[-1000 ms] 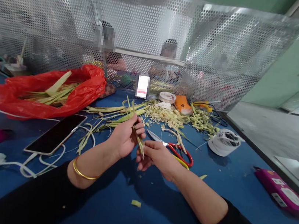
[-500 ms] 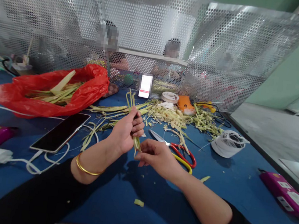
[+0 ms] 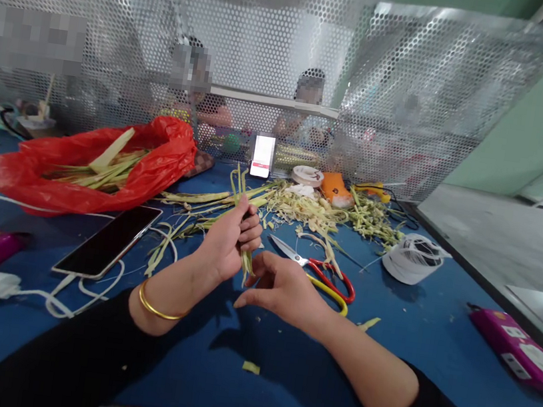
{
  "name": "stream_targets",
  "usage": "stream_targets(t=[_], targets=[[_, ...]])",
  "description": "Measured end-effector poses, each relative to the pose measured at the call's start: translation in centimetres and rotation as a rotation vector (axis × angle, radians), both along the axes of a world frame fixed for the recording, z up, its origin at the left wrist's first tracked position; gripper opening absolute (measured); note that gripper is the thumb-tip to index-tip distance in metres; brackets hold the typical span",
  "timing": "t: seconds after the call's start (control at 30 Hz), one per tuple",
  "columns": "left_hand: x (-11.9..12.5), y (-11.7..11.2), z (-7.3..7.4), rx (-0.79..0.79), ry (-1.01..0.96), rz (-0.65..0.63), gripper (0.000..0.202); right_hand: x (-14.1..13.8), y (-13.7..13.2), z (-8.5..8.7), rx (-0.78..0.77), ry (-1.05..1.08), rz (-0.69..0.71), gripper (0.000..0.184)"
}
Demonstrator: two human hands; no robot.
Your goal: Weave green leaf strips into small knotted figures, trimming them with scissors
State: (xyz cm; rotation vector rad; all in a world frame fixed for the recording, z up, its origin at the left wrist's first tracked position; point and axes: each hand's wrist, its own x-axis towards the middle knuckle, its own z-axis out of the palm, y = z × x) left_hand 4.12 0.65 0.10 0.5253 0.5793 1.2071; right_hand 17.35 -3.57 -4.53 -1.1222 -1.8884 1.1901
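My left hand is closed around a bundle of pale green plant strips, whose looped ends rise above the thumb and whose lower ends hang out below the fist. Close by on the right, my right hand is curved, with its thumb and fingers apart beside the lower ends of the strips. Whether a fingertip still touches them cannot be made out. Just beyond the right hand lie scissors with one red and one yellow handle. Behind both hands, a heap of shredded plant strips spreads over the blue table.
A red plastic bag of plant strips stands left, near a charging phone. A lit phone, tape roll and orange packet are at the back. White spool and purple power strip lie right. People sit behind the perforated screen.
The thumb of my right hand has moved away from its fingers and off the lower ends of the strips. My left hand keeps its hold in nearly the same place.
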Motion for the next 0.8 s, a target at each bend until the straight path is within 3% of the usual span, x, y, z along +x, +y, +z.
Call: stream_targets(t=[0.23,0.57,0.8], targets=[[0.2,-0.15,-0.47,0.003,-0.001,-0.021,0.038,0.1,-0.01,0.15,0.182,-0.104,-0.069,0.036],[0.28,-0.07,-0.5,-0.026,0.001,-0.021,0.039,0.09,-0.09,0.33,0.217,-0.142,-0.083,0.027],[0.19,0.03,-0.63,-0.018,-0.001,-0.011,0.037,0.08,-0.38,0.59,0.199,-0.19,-0.048,0.037]])
